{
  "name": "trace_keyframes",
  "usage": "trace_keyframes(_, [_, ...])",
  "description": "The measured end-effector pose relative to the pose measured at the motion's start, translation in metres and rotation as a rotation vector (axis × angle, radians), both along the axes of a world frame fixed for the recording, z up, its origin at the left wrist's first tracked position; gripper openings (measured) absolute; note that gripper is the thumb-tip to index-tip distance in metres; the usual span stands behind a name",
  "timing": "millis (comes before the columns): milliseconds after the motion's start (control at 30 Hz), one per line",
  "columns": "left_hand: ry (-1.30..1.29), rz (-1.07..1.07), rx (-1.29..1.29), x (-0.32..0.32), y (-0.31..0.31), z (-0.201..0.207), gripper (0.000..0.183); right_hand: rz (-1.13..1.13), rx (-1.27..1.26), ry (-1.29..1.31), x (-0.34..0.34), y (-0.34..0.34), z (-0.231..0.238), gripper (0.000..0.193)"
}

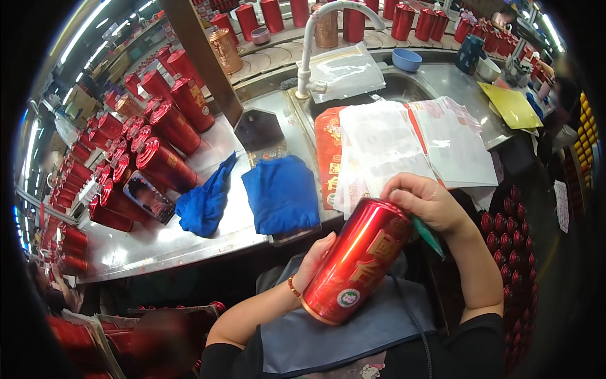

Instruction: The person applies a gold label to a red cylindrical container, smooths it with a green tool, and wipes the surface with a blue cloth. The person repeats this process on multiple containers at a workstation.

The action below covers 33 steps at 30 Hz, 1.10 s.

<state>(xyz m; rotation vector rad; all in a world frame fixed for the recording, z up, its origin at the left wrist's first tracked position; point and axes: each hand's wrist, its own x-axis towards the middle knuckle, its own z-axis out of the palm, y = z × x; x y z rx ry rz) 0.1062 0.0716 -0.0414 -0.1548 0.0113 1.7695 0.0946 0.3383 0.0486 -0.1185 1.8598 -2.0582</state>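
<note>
A shiny red bottle (356, 265) with gold lettering and a round white sticker lies tilted over my lap, its upper end leaning right. My left hand (314, 261) is wrapped round its left side, the thumb showing along the edge. At the upper end, my right hand (429, 201) is closed, with bent fingers against the bottle's rim. Out from under that palm sticks a thin, pointed green piece (429, 237); its other end is hidden. Just ahead lie white printed sheets (385, 142) on red paper (329, 155).
On the steel table are a folded blue cloth (281, 194), a crumpled blue cloth (208, 197), a phone (149, 196) and many red bottles (165, 164). Beyond stand a sink faucet (307, 57), a blue bowl (407, 59) and a conveyor (271, 55) carrying bottles. A yellow sheet (511, 106) lies right.
</note>
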Motion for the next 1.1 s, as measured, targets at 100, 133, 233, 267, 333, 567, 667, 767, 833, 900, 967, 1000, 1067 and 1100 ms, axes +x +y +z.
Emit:
trace_keyframes(100, [0.329, -0.01, -0.313, -0.005, 0.007, 0.018, 0.084, -0.087, 0.001, -0.03, 0.016, 0.01, -0.007, 0.02])
trace_keyframes(133, [0.374, 0.001, -0.375, -0.006, 0.01, 0.024, 0.08, -0.105, 0.0, -0.039, 0.021, 0.013, -0.009, 0.019])
trace_keyframes(233, [0.289, 0.021, -0.241, -0.007, 0.007, 0.016, 0.069, -0.169, -0.002, -0.046, 0.033, 0.018, -0.016, 0.019])
trace_keyframes(267, [0.224, 0.013, -0.133, -0.008, 0.007, 0.008, 0.066, -0.205, 0.008, -0.034, 0.038, 0.02, -0.014, 0.019])
trace_keyframes(333, [0.473, -0.012, -0.173, -0.014, 0.003, 0.012, 0.069, -0.302, 0.082, 0.069, 0.049, 0.025, -0.011, 0.018])
trace_keyframes(567, [1.223, 0.188, -0.439, -0.028, -0.006, 0.008, 0.078, -0.811, 1.215, 0.65, 0.145, 0.052, 0.091, 0.018])
trace_keyframes(667, [1.228, 0.157, -0.392, -0.035, -0.004, 0.018, 0.076, -1.242, 1.425, 0.57, 0.186, 0.106, 0.115, 0.016])
trace_keyframes(767, [1.206, 0.206, -0.376, -0.035, 0.001, 0.033, 0.071, -1.418, 1.738, 0.334, 0.229, 0.182, 0.116, 0.029])
trace_keyframes(833, [1.224, 0.234, -0.374, -0.038, 0.004, 0.035, 0.067, -1.451, 1.94, 0.177, 0.259, 0.233, 0.101, 0.035])
trace_keyframes(900, [1.243, 0.259, -0.411, -0.042, 0.003, 0.034, 0.063, -1.483, 2.072, -0.059, 0.301, 0.291, 0.08, 0.038])
trace_keyframes(967, [1.272, 0.283, -0.449, -0.043, -0.013, 0.028, 0.061, -1.533, 2.061, -0.279, 0.324, 0.327, 0.053, 0.039])
trace_keyframes(1000, [1.299, 0.226, -0.474, -0.042, -0.028, 0.024, 0.062, -1.553, 2.027, -0.389, 0.328, 0.335, 0.043, 0.039])
trace_keyframes(1067, [1.264, 0.103, -0.473, -0.036, -0.05, 0.011, 0.063, -1.586, 1.985, -0.541, 0.36, 0.362, 0.021, 0.038])
trace_keyframes(1100, [1.161, -0.072, -0.454, -0.044, -0.074, -0.006, 0.063, -1.606, 1.968, -0.621, 0.381, 0.375, 0.014, 0.038])
